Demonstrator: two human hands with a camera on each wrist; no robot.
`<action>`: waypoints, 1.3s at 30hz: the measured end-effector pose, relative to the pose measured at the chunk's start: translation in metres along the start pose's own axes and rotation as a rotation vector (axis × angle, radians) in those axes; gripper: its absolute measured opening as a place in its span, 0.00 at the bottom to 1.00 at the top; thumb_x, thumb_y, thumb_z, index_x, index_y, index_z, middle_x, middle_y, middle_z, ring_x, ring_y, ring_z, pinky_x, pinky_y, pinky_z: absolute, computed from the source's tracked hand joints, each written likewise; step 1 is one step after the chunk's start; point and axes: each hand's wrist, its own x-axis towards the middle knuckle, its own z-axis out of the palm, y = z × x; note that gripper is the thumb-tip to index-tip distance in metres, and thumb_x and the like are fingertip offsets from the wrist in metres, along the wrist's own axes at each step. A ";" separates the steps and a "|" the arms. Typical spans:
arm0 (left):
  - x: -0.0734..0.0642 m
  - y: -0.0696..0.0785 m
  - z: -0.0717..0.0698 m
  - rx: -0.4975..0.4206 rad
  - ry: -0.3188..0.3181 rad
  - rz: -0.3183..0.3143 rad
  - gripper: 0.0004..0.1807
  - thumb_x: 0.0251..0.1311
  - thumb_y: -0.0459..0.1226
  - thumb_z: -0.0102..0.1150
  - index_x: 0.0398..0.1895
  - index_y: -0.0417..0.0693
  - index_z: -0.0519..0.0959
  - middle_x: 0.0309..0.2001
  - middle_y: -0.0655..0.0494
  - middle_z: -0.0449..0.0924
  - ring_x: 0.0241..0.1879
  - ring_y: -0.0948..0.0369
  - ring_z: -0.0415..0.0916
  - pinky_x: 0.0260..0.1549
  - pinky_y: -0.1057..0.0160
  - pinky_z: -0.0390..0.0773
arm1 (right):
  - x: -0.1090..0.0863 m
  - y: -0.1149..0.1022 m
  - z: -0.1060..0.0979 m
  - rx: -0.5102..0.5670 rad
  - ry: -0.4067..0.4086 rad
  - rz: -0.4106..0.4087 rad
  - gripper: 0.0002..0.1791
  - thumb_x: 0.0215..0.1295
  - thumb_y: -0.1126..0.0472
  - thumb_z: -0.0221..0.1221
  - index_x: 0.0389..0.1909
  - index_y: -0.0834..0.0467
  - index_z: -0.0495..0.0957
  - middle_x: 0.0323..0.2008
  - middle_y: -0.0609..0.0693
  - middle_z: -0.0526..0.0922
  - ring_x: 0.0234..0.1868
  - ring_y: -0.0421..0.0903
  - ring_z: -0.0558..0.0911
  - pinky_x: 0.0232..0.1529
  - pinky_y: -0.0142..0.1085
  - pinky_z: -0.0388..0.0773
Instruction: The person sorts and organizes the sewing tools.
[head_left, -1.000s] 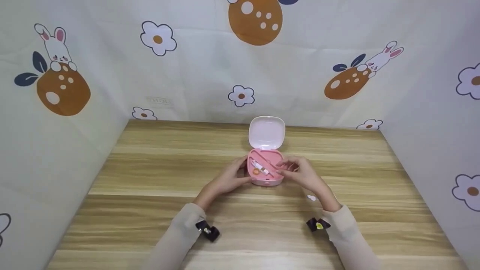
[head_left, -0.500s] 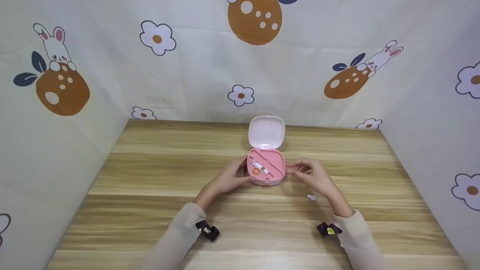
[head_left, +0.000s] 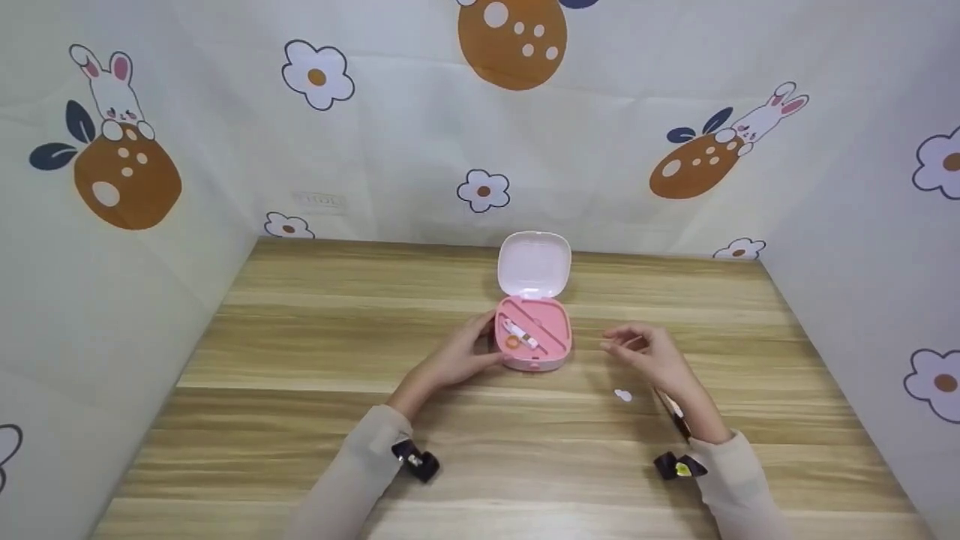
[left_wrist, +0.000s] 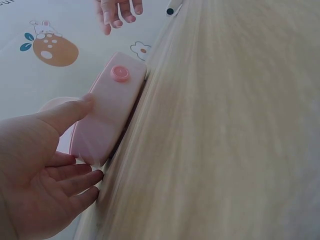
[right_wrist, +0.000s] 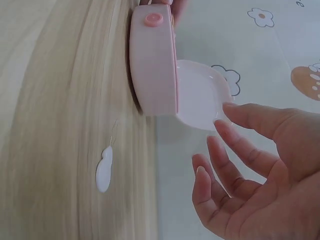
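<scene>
A small pink-and-white box [head_left: 551, 322] stands on the table, its white lid [head_left: 534, 264] tipped fully back. In its pink inside lie a slim white stick-like item [head_left: 519, 334] and a small orange ring [head_left: 512, 342]. My left hand [head_left: 461, 351] holds the box at its left side, thumb on the front wall and fingers at the side. To the right, clear of the box, my right hand [head_left: 651, 356] hovers with fingers loosely bent, holding nothing visible. Below it, a white needle threader [right_wrist: 104, 170] with a thin wire loop lies on the table.
A slender white-and-dark item [head_left: 677, 417] lies partly hidden beneath my right wrist. The wood-grain table [head_left: 337, 300] meets a patterned cloth backdrop [head_left: 397, 150] just behind the lid. Cloth also hangs at both sides.
My right hand has drawn away from inside the box, out to the right and slightly toward me. The slender item under that wrist has come into view. My left hand has stayed on the box.
</scene>
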 end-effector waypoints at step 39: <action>0.000 0.002 0.000 0.023 -0.013 -0.055 0.46 0.68 0.42 0.70 0.82 0.36 0.58 0.77 0.39 0.67 0.76 0.47 0.66 0.79 0.51 0.62 | -0.047 0.034 -0.042 -0.139 0.055 0.146 0.14 0.70 0.69 0.64 0.52 0.73 0.84 0.39 0.57 0.88 0.36 0.38 0.85 0.37 0.25 0.81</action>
